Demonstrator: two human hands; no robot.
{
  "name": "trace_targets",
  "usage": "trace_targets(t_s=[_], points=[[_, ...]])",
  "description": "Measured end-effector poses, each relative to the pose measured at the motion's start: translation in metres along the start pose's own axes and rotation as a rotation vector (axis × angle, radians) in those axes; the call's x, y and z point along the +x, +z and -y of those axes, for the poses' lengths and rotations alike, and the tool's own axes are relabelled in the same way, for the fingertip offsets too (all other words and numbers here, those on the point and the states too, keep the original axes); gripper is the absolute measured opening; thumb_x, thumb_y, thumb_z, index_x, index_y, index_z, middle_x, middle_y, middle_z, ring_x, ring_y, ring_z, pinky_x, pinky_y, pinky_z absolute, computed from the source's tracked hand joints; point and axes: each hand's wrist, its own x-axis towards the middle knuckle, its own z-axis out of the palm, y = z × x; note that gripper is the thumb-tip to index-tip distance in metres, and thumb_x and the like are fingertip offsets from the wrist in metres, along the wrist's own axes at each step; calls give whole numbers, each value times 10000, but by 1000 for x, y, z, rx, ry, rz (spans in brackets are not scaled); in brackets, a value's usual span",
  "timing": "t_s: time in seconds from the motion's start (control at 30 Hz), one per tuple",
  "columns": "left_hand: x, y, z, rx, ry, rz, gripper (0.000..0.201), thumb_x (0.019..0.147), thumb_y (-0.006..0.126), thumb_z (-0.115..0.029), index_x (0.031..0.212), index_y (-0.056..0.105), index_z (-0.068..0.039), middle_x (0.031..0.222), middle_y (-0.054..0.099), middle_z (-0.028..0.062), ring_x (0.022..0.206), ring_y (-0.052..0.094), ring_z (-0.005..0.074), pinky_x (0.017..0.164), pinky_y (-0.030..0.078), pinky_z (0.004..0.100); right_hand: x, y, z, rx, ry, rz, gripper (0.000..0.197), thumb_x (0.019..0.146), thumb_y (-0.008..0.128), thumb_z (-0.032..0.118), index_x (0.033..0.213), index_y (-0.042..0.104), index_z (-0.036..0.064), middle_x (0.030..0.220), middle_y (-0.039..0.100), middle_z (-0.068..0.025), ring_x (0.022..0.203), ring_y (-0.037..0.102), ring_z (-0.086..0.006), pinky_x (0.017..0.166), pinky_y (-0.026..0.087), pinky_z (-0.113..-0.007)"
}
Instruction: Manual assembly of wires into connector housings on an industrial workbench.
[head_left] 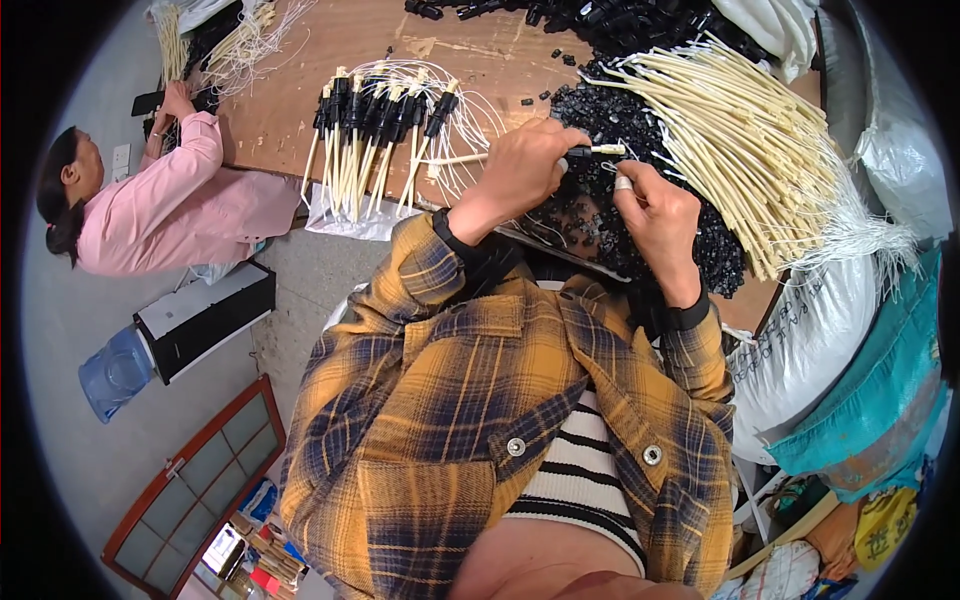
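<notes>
My left hand [525,165] is closed around a cream-coloured rod with a black plastic sleeve [578,153] on it. The rod's tail sticks out to the left, and its pale tip [608,149] points right. Just below that tip, my right hand [660,205] pinches a thin white cord [610,166]; white tape wraps one fingertip. Under both hands spreads a heap of small black plastic pieces [715,235]. To the right lies a large bundle of cream rods [740,150] with white cords at their lower ends. Several rods with black sleeves [385,115] lie in a row on the left.
The wooden table [290,110] carries more black sleeves [640,25] along its far side. White sacks [815,335] and a teal sack [860,430] crowd the right. A person in pink [165,205] works at the left end, near cords and rods. A water dispenser [205,320] lies below.
</notes>
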Motion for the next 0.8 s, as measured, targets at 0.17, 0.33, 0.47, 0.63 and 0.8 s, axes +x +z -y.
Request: trace_targets(t_s=[0.17,0.33,0.47,0.63,0.8], points=[[3,-6,-11,-20,-45,135,386,712,614,24,1076,636,-104,913,625,103,890,607,314,745,491,408,2,6,1,-20,19,-19,94,808,665,97,899,683,86,564,570,-81,468,563,-188,463,437,-303],[1,2,-14,-53,37,47,327,713,550,4,992,667,-121,796,614,59,825,613,281,641,489,409,0,8,-2,-1,34,47,90,819,661,109,903,678,82,591,584,-89,495,580,-198,482,449,-308],[2,3,-16,-92,43,89,345,721,544,0,1030,646,-115,860,652,58,847,614,293,656,488,421,-2,6,2,119,86,75,128,842,629,97,963,646,59,705,628,-130,591,626,-263,535,481,-331],[8,-6,-17,-267,-52,324,422,697,627,29,1100,608,-94,923,659,93,919,612,298,774,500,368,-3,2,5,108,-52,203,131,878,595,82,1002,616,45,784,638,-175,678,629,-353,567,495,-379],[14,-4,-8,-310,206,-97,249,640,706,-3,866,656,-95,770,632,31,757,597,237,658,483,330,-1,3,2,37,-18,178,130,883,610,101,1003,623,52,782,640,-163,665,640,-328,564,495,-366]])
